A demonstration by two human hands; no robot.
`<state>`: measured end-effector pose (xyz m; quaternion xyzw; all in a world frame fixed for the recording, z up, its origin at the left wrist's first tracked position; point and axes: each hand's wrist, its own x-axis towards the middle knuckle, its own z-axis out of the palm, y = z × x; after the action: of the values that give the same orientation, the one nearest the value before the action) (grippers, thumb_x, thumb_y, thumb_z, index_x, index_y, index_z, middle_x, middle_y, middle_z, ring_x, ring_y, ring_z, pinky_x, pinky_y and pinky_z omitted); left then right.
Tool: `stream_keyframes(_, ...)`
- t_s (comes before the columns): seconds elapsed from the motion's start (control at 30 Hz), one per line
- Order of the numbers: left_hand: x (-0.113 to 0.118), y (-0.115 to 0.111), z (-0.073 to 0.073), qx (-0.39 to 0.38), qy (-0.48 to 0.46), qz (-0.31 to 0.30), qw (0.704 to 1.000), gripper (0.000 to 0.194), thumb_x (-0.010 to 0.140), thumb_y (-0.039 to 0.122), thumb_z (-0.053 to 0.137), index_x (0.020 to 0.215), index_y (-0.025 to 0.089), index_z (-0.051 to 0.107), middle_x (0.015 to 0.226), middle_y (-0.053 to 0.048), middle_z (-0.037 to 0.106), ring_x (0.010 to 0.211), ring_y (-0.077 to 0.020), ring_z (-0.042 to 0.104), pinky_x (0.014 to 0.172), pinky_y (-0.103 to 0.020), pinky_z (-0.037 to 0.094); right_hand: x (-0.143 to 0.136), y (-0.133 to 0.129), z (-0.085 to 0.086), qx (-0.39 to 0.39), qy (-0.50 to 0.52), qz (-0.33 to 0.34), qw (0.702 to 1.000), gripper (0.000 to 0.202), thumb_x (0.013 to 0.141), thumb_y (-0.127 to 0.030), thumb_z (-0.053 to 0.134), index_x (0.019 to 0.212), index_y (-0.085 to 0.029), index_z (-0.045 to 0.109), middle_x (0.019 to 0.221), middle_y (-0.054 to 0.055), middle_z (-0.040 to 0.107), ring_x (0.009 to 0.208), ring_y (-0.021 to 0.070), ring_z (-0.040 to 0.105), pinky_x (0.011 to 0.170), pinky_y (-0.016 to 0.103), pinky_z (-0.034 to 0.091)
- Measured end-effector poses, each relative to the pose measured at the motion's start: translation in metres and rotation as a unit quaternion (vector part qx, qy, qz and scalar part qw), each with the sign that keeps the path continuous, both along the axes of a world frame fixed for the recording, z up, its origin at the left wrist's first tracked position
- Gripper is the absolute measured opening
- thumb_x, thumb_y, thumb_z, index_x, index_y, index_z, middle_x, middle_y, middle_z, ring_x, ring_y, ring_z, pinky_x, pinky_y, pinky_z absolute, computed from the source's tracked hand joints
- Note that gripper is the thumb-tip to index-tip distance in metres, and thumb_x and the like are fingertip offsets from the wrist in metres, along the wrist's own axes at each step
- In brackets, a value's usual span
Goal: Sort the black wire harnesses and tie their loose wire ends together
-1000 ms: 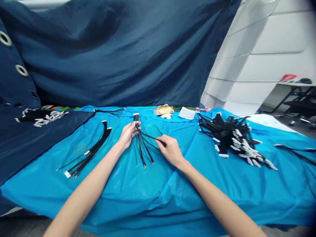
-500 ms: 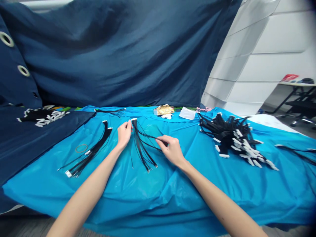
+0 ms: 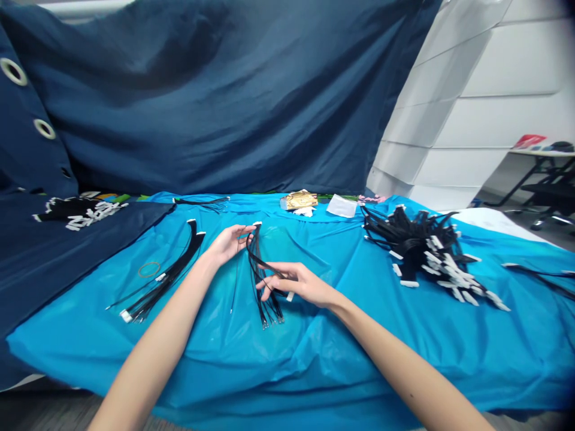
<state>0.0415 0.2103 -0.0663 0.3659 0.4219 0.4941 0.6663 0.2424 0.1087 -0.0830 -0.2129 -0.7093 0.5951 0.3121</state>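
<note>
A black wire harness [image 3: 257, 246] with a white connector at its far end lies in front of me on the blue cover. My left hand [image 3: 230, 244] is at that far end, its fingers curled about the wires just below the connector. Lower down, my right hand [image 3: 302, 282] holds some of the black wires between its thumb and loosely bent fingers. A small white connector [image 3: 290, 296] shows just under the right hand. Bare wire ends with small metal tips fan out toward me. Left of my left hand lie more black harnesses [image 3: 182, 260].
A large heap of black cables [image 3: 417, 245] with white connectors lies to the right, a smaller cable pile [image 3: 83, 211] far left. An orange rubber band [image 3: 148, 270] lies at left. At the back are a gold packet [image 3: 300, 200] and a white sheet [image 3: 342, 206].
My left hand has shifted slightly right and its fingers have loosened from a tight pinch. My right hand has moved left and down, its fingers spreading among the wires.
</note>
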Motion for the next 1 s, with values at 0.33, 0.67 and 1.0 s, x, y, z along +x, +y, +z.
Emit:
stream_keyframes(0.33, -0.008, 0.000, 0.001, 0.069, 0.065, -0.008, 0.996, 0.011, 0.069, 0.011, 0.065, 0.078, 0.010, 0.071, 0.101, -0.012, 0.062, 0.068, -0.0094, 0.052, 0.058, -0.020, 0.040, 0.003, -0.003, 0.002, 0.108, -0.083, -0.034, 0.990, 0.045, 0.083, -0.038, 0.050, 0.121, -0.015, 0.053, 0.078, 0.001, 0.061, 0.066, 0.0081, 0.049, 0.062, 0.018, 0.040)
stream_keyframes(0.67, -0.011, 0.003, -0.005, 0.207, 0.219, 0.128, 0.945, 0.020, 0.049, 0.022, 0.079, 0.063, 0.012, 0.068, 0.071, -0.007, 0.063, 0.061, -0.0131, 0.053, 0.057, -0.024, 0.039, 0.002, -0.002, -0.005, 0.345, -0.252, -0.118, 0.896, 0.052, 0.084, -0.039, 0.049, 0.132, -0.024, 0.039, 0.093, 0.000, 0.064, 0.073, 0.0098, 0.056, 0.066, 0.018, 0.035)
stream_keyframes(1.0, -0.014, 0.006, -0.007, 0.228, 0.258, 0.145, 0.928, 0.026, 0.049, 0.022, 0.076, 0.072, 0.014, 0.066, 0.077, -0.005, 0.063, 0.063, -0.0132, 0.054, 0.064, -0.025, 0.041, 0.001, -0.003, -0.005, 0.464, -0.363, -0.156, 0.793, 0.052, 0.086, -0.042, 0.043, 0.134, -0.023, 0.035, 0.088, 0.004, 0.065, 0.080, 0.0152, 0.057, 0.068, 0.024, 0.030)
